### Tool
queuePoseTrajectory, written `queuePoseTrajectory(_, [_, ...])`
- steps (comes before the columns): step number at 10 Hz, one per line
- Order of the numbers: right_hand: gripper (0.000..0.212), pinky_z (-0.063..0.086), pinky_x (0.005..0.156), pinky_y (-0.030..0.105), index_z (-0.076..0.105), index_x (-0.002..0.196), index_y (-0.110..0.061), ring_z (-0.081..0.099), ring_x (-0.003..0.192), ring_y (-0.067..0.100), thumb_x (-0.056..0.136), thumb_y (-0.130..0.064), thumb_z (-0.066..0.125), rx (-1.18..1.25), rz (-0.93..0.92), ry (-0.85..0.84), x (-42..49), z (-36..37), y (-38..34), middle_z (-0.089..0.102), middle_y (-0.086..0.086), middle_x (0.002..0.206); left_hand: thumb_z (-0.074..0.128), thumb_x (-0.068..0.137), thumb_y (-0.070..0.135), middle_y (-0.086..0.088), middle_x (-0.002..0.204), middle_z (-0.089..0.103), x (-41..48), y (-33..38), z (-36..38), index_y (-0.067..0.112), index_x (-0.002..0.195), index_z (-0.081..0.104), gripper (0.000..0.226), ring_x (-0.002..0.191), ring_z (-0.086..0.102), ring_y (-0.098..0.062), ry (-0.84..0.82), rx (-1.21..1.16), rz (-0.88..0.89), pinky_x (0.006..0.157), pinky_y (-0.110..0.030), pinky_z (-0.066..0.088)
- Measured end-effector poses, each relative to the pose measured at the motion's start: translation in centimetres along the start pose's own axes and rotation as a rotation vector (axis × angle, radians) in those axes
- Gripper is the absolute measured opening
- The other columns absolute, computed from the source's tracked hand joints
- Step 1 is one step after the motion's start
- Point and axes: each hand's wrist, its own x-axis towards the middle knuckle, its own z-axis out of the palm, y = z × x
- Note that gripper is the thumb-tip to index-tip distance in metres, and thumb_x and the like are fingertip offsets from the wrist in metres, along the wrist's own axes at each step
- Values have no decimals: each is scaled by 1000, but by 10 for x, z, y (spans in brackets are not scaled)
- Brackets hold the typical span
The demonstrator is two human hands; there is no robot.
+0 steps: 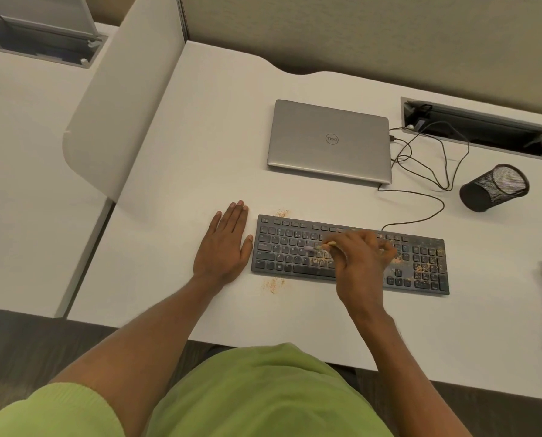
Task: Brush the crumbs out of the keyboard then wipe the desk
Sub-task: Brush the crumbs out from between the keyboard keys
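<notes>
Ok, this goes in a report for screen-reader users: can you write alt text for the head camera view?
A person's right hand holds a small brush to the keys of a black keyboard dusted with orange crumbs, while the left hand rests flat on the white desk beside it. Behind are a closed silver laptop and a black mesh pen cup.

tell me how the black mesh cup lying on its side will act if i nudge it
The mesh cup lies on its round side on the desk, so it would probably roll. It looks empty and is open wire mesh, so likely light and easily shoved.
</notes>
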Motion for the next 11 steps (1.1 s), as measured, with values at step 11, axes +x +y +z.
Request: queuePoseTrajectory(11, [9, 32, 98, 45, 76, 89, -24, 54, 86, 0, 97, -22, 72, 201, 298, 191, -29, 11, -3, 65, -12, 77, 29, 111, 41, -2, 179, 9, 0, 0, 1, 13, 172, 12, 68, 165, 3, -11, 21, -3, -2, 135, -40, 6])
